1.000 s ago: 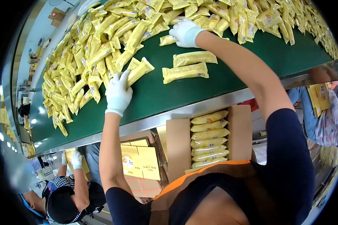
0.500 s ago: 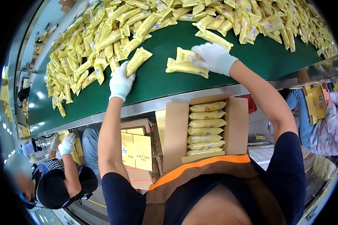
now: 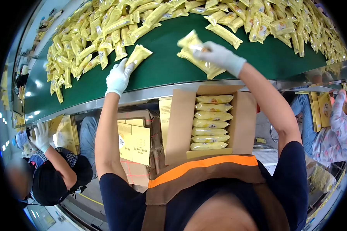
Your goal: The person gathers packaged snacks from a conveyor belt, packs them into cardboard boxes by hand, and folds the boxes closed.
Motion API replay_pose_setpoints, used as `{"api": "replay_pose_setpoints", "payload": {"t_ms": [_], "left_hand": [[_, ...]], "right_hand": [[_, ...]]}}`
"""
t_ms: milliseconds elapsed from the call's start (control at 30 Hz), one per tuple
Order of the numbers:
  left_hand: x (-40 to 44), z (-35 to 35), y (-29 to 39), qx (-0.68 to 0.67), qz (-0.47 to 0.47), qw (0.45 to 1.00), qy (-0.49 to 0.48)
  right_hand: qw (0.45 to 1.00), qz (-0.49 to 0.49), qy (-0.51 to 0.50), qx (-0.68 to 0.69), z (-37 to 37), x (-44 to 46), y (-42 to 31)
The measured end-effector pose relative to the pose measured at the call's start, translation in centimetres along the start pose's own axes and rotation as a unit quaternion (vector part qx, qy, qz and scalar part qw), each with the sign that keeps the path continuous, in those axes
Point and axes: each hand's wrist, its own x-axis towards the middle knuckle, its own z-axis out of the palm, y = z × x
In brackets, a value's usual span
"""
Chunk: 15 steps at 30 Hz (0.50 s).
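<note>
White-gloved, my left hand (image 3: pixel 118 78) is closed around the lower end of a yellow sealed packet (image 3: pixel 139 55), which tilts up to the right over the green belt (image 3: pixel 162 71). My right hand (image 3: pixel 221 57), also gloved, grips another yellow packet (image 3: pixel 189 39), slightly blurred. A second packet (image 3: pixel 206 68) slants under that hand; whether the fingers hold it too I cannot tell. Below the belt's edge stands an open cardboard box (image 3: pixel 181 127), its flaps spread, with several yellow packets (image 3: pixel 211 124) stacked in a row inside.
Heaps of yellow packets (image 3: pixel 85 42) cover the belt's far side and left. A metal rim (image 3: pixel 142 94) borders the belt. Left of the box lie wrapped cartons with printed yellow cardboard (image 3: pixel 137 142). Co-workers sit at left (image 3: pixel 61 175) and right (image 3: pixel 331 142).
My left hand and its packet have shifted slightly left. The right-hand packet has swung more upright, and the one under it now slants down to the right. The left co-worker's hand has moved left.
</note>
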Motion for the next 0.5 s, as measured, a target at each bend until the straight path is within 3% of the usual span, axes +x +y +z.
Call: {"api": "replay_pose_setpoints", "payload": {"t_ms": [33,100,167,200,300,367,433,467,500], "left_hand": [[0.0,-0.6,0.4,0.011,0.008,1.000,-0.019],[-0.7,-2.0,2.8,0.115,0.024,0.993,-0.017],[-1.0,-1.9,3.7,0.141,0.032,0.989,0.001],[-1.2,-1.6,3.7,0.126,0.041,0.991,0.029],[-1.4,1.4,2.5,0.111,0.105,0.977,0.147],[-1.7,1.9,2.7,0.066,0.082,0.990,0.096],[-2.2,1.1,3.6,0.093,0.069,0.992,0.046],[-2.3,0.3,4.4,0.113,0.063,0.991,0.023],[-2.1,-0.3,5.1,0.133,0.058,0.989,0.004]], "right_hand": [[0.989,0.002,0.004,-0.150,1.0,0.7,-0.1],[0.977,-0.027,-0.059,-0.204,1.7,0.4,-1.3],[0.960,-0.091,-0.057,-0.259,2.3,-0.3,-1.1],[0.957,-0.069,-0.086,-0.267,2.2,-0.9,-1.9],[0.892,-0.183,-0.005,-0.413,2.1,-1.9,-2.1],[0.825,-0.253,0.107,-0.494,0.7,-2.7,-2.3],[0.829,-0.241,0.120,-0.490,-0.6,-2.1,0.2],[0.848,-0.152,0.038,-0.507,-0.9,-1.9,1.0],[0.883,-0.111,0.028,-0.455,-1.5,-2.0,0.9]]}}
